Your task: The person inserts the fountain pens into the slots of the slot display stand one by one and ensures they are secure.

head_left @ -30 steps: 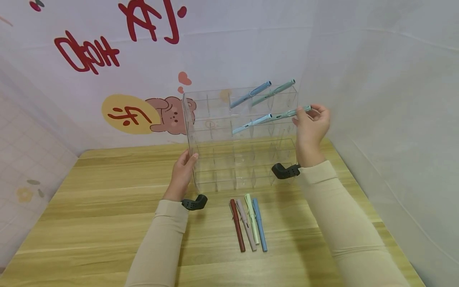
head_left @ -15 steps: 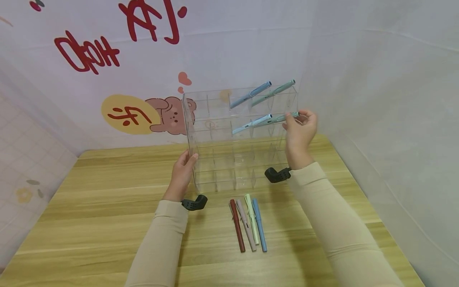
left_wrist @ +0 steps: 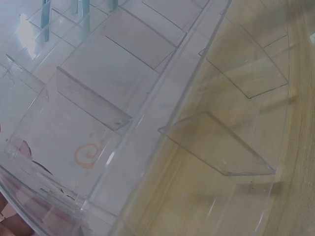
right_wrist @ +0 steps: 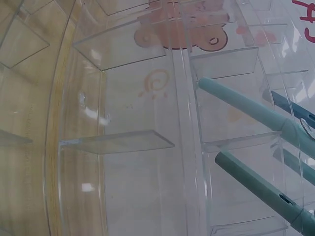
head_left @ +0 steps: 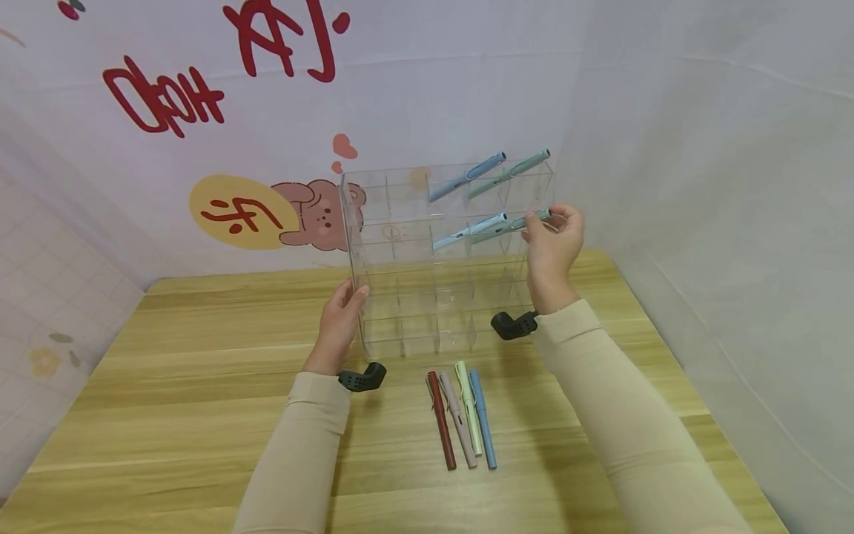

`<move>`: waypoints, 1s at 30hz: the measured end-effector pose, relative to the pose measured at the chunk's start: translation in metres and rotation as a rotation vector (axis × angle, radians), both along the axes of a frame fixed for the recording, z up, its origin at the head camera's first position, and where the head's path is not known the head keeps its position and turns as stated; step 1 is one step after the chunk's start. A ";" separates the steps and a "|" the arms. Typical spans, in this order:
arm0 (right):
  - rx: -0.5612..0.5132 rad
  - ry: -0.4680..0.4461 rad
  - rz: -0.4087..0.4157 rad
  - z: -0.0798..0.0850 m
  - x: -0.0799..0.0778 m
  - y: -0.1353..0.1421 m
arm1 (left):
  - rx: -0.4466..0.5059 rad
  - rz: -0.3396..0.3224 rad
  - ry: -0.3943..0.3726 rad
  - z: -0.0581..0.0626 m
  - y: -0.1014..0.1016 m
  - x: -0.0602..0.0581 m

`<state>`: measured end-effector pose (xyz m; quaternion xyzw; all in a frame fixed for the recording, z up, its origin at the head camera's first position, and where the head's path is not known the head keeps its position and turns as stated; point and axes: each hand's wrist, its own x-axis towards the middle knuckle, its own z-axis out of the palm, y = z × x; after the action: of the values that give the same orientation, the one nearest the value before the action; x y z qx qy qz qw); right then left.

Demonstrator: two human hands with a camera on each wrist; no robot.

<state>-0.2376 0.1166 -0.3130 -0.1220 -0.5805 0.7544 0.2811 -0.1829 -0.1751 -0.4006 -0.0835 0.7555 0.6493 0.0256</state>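
A clear acrylic pen rack with divided tiers stands upright on the table. My left hand grips its left side edge. With thumb and fingers, my right hand pinches the cap end of a green pen, which lies slanted in a second-tier compartment. Beside it in that tier rests a light blue pen. The top tier bears a blue pen and another green pen. In the right wrist view, the pinched green pen has its lower end inside its compartment; the hand itself is outside that view.
In front of the rack on the wooden table lie a dark red pen, a mauve pen, a pale green pen and a blue pen. A printed cloth hangs behind the rack.
My right hand has moved left and slightly down, bringing the green pen deeper into the second-tier compartment. The left hand stays on the rack's edge.
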 end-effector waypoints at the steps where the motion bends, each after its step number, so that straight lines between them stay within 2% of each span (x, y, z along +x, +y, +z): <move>1: -0.001 0.000 0.002 0.000 -0.001 0.000 | -0.001 -0.001 0.003 0.000 0.000 0.000; 17: 0.058 -0.021 0.007 -0.003 -0.003 0.000 | 0.000 0.002 -0.003 -0.001 -0.001 -0.001; 30: 0.077 0.008 0.059 -0.005 0.000 0.005 | 0.001 -0.004 -0.005 -0.002 -0.001 -0.001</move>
<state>-0.2380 0.1214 -0.3178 -0.0908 -0.6113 0.7399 0.2657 -0.1837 -0.1761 -0.4021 -0.0836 0.7554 0.6492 0.0290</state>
